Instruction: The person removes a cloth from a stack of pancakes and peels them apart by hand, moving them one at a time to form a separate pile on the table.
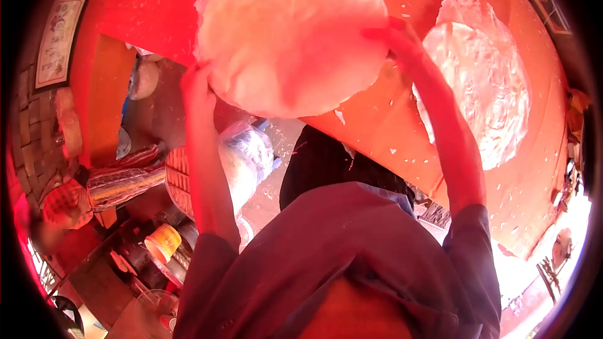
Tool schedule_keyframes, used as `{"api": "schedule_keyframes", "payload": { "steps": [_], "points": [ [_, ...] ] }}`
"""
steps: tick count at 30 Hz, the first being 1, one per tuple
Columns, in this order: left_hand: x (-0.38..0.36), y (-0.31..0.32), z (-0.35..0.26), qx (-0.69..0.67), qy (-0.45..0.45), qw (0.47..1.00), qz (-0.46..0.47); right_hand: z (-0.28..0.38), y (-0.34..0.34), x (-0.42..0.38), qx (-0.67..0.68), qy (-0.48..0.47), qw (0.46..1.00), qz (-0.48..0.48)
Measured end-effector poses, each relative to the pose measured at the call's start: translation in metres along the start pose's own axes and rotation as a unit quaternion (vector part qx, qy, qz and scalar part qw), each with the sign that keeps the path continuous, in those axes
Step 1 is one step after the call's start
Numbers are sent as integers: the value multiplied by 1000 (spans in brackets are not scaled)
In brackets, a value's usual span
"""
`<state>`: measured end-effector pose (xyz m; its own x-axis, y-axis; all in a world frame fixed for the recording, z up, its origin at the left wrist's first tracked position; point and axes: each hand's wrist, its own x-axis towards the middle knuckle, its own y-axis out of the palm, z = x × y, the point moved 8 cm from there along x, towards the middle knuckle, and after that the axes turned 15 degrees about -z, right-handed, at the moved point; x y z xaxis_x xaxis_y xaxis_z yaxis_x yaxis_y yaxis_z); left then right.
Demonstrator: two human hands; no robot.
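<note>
In the head view, we hold a large, round, thin, pale flatbread disc (292,34) up in front of us with both arms raised, above a wide orange-red cloth surface (377,125) speckled with pale crumbs. Our left hand (198,91) grips the disc at its lower left rim, fingers closed on the edge, and our right hand (396,37) clamps its right rim, fingers pinched on the thin sheet. The disc hangs between the two hands, tilted towards us, clear of the cloth. To the right, a second round pale flatbread (480,81) lies flat on the same orange-red cloth, well apart from the one we hold. Below the disc, between our arms, we see a clear plastic bag (248,157) holding pale contents, just beside our left forearm. Further left lies a striped woven cloth (122,182), and near the lower left stands a small yellow-orange cylindrical container (162,243). A framed picture (58,41) sits at the far left edge. Our purple sleeves (352,245) fill the bottom of the view.
</note>
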<state>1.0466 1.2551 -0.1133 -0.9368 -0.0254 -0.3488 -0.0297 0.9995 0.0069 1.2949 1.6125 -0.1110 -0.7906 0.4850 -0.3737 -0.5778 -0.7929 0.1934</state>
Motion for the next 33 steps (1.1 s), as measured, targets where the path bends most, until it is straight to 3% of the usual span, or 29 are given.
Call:
{"api": "schedule_keyframes", "payload": {
  "steps": [2, 3, 4, 5, 6, 8, 10, 12, 13, 15, 17, 18, 19, 20, 22, 24, 25, 28, 30, 32, 33],
  "points": [
    [-10, -11, -8, 31, -3, 999, -17, 14, -21, -9, -105, 32, 978, -175],
    [-11, -16, -20, 52, 41, 995, -76, 15, -50, 5, -210, -4, 946, -249],
    [-11, -18, -28, 73, 86, 985, -129, 9, -66, 23, -210, 0, 944, -256],
    [-3, -15, -16, 39, 8, 997, -71, 9, -73, 37, -143, -42, 960, -237],
    [-4, -10, -9, 46, 2, 997, -65, 14, -71, 36, -76, -86, 969, -217],
    [-10, 20, 11, -113, -83, 988, 60, 5, -30, 44, -53, -97, 973, -201],
    [-4, 24, 28, -91, -104, 988, 75, 4, -11, 46, -33, -114, 976, -183],
    [-4, 19, 31, -50, -88, 992, 71, -4, -11, 39, -242, -155, 926, -245],
    [-4, 17, 32, -52, -85, 993, 67, 6, -6, 34, -265, -232, 899, -260],
    [-17, 21, 24, -50, -83, 995, 31, -3, -13, 45, -364, -246, 844, -307],
    [-24, 24, 13, -44, -77, 996, 24, 6, -12, 36, -312, -176, 895, -266],
    [-26, 24, 13, -27, -92, 995, 26, 4, -16, 39, -253, -194, 915, -247],
    [-23, 20, 11, -37, -85, 996, 17, 5, -25, 42, -266, -141, 912, -279],
    [-21, 24, 14, -56, -84, 994, 47, -2, -48, 62, -309, -182, 882, -307],
    [-18, 23, 26, -79, -90, 990, 75, 94, 6, 30, -474, -275, 782, -298],
    [-8, 21, 27, -119, -57, 989, 70, 131, 39, 47, -508, -320, 755, -264],
    [-7, 18, 29, -124, -59, 988, 65, 142, 66, 55, -497, -372, 757, -203],
    [-13, 17, 33, -153, -120, 981, 18, 138, 132, 95, -510, -436, 737, -80],
    [-21, 28, 13, -168, -74, 981, 63, 131, 174, 118, -535, -448, 716, -19],
    [-23, 26, 16, -150, -65, 986, 32, 131, 212, 133, -566, -483, 668, 11],
    [-21, 21, 17, -126, -56, 990, 5, 137, 226, 128, -496, -625, 602, 13]
  ]
}}
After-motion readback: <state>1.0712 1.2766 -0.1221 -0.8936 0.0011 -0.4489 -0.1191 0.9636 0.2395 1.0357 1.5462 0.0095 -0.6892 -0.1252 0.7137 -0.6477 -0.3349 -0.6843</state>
